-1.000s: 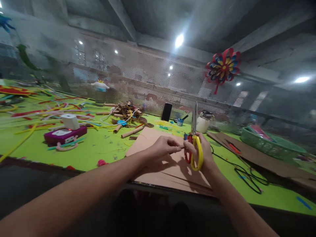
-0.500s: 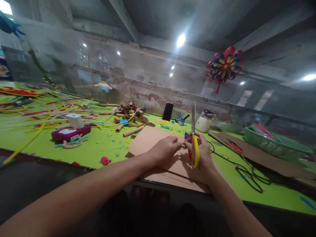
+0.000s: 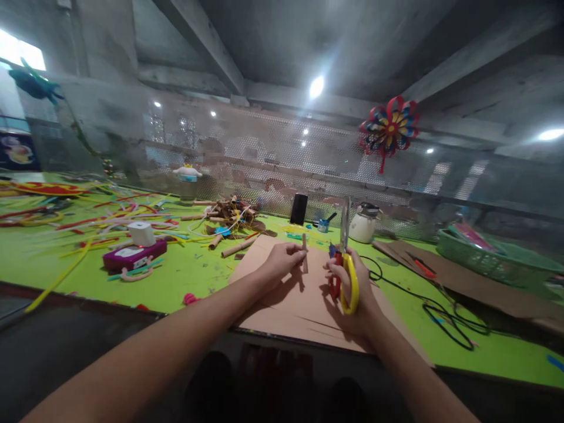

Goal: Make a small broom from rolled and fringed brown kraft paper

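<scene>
My left hand (image 3: pixel 282 261) pinches a short brown cardboard strip (image 3: pixel 304 252) and holds it upright above the cardboard sheet (image 3: pixel 286 305). My right hand (image 3: pixel 352 288) grips yellow-and-red handled scissors (image 3: pixel 346 258) with the blades pointing up. The two hands are a short gap apart over the sheet, which lies at the near edge of the green table (image 3: pixel 176 270).
A purple box with a white block (image 3: pixel 132 252) sits to the left among several coloured strips. A pile of brown rolls (image 3: pixel 229 214), a black phone (image 3: pixel 298 208) and a white jar (image 3: pixel 363 223) stand behind. A black cable (image 3: pixel 440 311), more cardboard (image 3: pixel 467 282) and a green basket (image 3: pixel 493 258) lie right.
My hands have drawn apart. The left hand now holds the strip upright, away from the scissors, where before both hands met at the scissors. The view shifted slightly.
</scene>
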`<state>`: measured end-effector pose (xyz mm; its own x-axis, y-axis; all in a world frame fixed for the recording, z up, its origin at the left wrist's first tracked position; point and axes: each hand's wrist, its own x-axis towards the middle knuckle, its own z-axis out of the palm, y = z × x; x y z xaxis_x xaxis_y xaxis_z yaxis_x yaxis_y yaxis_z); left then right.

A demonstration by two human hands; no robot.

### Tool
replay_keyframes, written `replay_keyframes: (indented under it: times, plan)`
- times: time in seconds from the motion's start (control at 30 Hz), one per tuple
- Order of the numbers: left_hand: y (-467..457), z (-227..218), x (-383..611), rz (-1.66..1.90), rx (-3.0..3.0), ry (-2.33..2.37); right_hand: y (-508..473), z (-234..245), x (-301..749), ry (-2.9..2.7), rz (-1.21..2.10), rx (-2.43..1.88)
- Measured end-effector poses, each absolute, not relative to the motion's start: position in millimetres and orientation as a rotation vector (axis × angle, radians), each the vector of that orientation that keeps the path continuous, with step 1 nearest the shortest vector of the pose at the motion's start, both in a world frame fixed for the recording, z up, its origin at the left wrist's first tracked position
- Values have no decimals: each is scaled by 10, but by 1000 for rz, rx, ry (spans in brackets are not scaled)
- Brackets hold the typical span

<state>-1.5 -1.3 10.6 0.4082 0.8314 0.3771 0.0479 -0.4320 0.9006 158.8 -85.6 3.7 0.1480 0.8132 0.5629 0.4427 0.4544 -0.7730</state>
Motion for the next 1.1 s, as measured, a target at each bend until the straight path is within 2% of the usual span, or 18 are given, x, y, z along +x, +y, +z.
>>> replay_keyframes:
  times: [0.2,0.4,0.7,1.1]
  plan:
    - [121,203,-136,1259,1274,576,-640,57,1525,-1481,314,-1209]
    - [136,218,-173,1233,1054,486,-675,-21,1574,-1817,45,-1409]
    - [133,214,-174,1265,1036,327,-777,-104,1654,-1926,-99,-1520]
    - [125,218,-181,1250,1142,394,-806,-137,1674,-1903,7,-1525]
